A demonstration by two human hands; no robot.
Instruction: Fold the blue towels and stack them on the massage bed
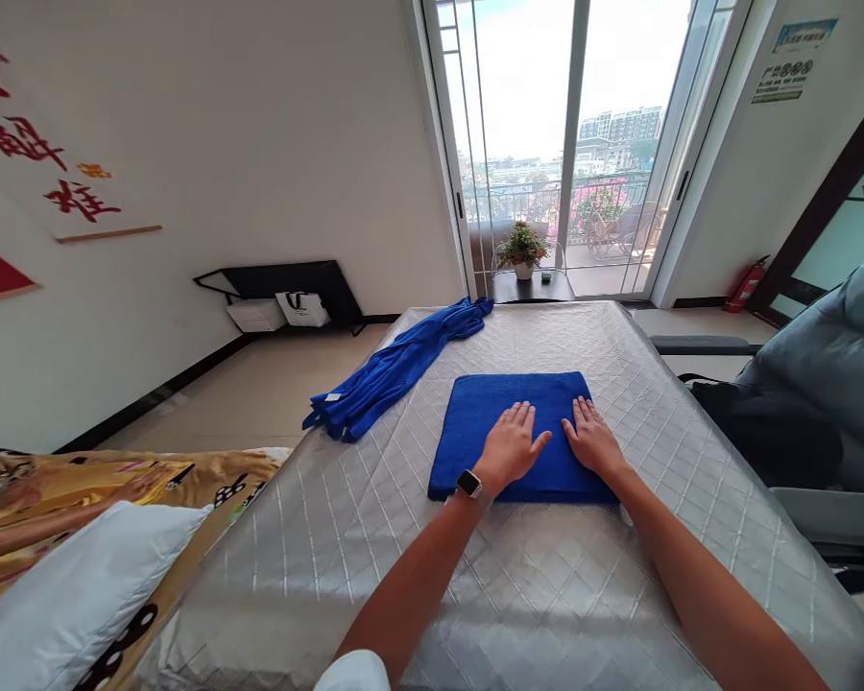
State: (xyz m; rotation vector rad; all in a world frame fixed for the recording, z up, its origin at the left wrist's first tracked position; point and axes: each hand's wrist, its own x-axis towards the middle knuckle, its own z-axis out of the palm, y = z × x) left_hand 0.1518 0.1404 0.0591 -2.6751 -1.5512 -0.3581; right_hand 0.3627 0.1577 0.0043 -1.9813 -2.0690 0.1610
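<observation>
"Where's the folded blue cloth [468, 432]?"
"On the quilted silver cover [317, 537], under both palms."
"Is either hand gripping it?"
"No, both are released. The left hand [513, 445], with a watch [468, 483] at its wrist, lies flat on top, fingers stretched; the right hand [593, 440] lies flat near the cloth's right edge."
"And the other blue cloth [403, 360]?"
"It lies bunched lengthwise along the cover's left edge, apart from the folded one."

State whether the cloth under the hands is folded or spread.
Folded: the blue cloth forms a compact rectangle with a thick near edge.
</observation>
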